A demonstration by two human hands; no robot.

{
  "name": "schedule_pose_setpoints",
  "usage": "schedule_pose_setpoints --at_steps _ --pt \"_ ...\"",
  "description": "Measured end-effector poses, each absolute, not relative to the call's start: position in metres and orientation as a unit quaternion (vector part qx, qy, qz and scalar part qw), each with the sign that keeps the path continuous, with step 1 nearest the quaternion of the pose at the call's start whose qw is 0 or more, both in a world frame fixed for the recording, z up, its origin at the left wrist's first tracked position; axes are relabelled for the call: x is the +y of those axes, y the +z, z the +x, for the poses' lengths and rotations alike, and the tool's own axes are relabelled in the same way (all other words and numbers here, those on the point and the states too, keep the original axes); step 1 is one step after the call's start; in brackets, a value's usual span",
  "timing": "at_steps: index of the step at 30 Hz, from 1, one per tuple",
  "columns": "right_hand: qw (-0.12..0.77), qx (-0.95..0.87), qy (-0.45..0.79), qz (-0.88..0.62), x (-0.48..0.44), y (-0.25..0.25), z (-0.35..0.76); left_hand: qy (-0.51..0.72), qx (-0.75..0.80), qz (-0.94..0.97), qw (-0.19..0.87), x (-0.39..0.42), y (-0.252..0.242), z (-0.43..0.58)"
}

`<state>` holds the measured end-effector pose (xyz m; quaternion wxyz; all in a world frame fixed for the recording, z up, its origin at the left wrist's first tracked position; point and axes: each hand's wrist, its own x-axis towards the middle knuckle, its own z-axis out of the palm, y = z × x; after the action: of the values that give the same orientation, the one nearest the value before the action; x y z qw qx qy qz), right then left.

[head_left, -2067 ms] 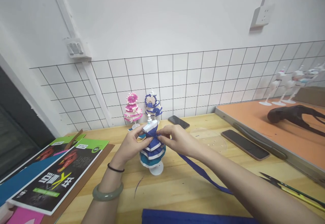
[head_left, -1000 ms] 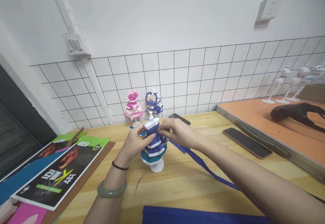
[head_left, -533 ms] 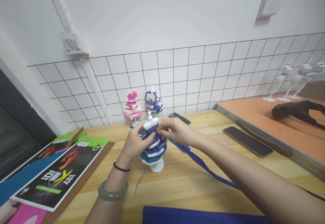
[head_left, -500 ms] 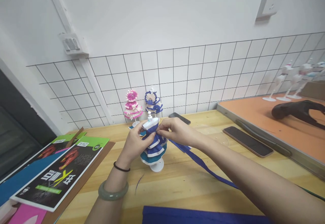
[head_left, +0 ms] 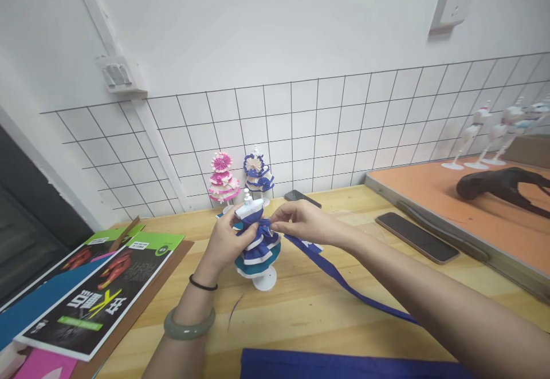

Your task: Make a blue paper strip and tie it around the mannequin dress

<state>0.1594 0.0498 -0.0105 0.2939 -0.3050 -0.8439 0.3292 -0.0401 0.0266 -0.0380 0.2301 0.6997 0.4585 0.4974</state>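
A small mannequin [head_left: 250, 212] on a round white stand [head_left: 265, 279] wears a tiered dress [head_left: 258, 256] in blue, white and teal. My left hand [head_left: 227, 236] is wrapped round its upper body, thumb across the front of the waist. At the waist's right side, my right hand [head_left: 296, 218] pinches a gathered piece of blue paper or cloth; its fingertips are partly hidden. A long blue strip [head_left: 339, 281] runs from beside the dress down under my right forearm. Whether it joins the pinched piece, I cannot tell.
Behind stand a pink decorated figure [head_left: 222, 178] and a blue one [head_left: 259, 173]. Phones [head_left: 416, 237] lie on the right and at the back. Booklets [head_left: 103, 293] are at left, a blue sheet [head_left: 344, 364] in front. An orange board [head_left: 425, 173] bears a black hand model [head_left: 502, 190].
The mannequin has tilted slightly left in my left hand. The blue piece at the waist looks more bunched up by my right fingers. The view has shifted slightly.
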Motion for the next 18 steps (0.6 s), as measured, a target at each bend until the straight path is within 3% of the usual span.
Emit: schedule_pose_setpoints --at_steps 11,18 --pt "0.083 -0.831 0.367 -0.409 0.014 -0.049 0.240 0.506 0.448 0.677 0.291 0.031 -0.039 -0.058" --pt "0.147 -0.774 0.312 -0.530 -0.029 -0.079 0.307 0.492 0.453 0.682 0.296 0.029 -0.036 -0.057"
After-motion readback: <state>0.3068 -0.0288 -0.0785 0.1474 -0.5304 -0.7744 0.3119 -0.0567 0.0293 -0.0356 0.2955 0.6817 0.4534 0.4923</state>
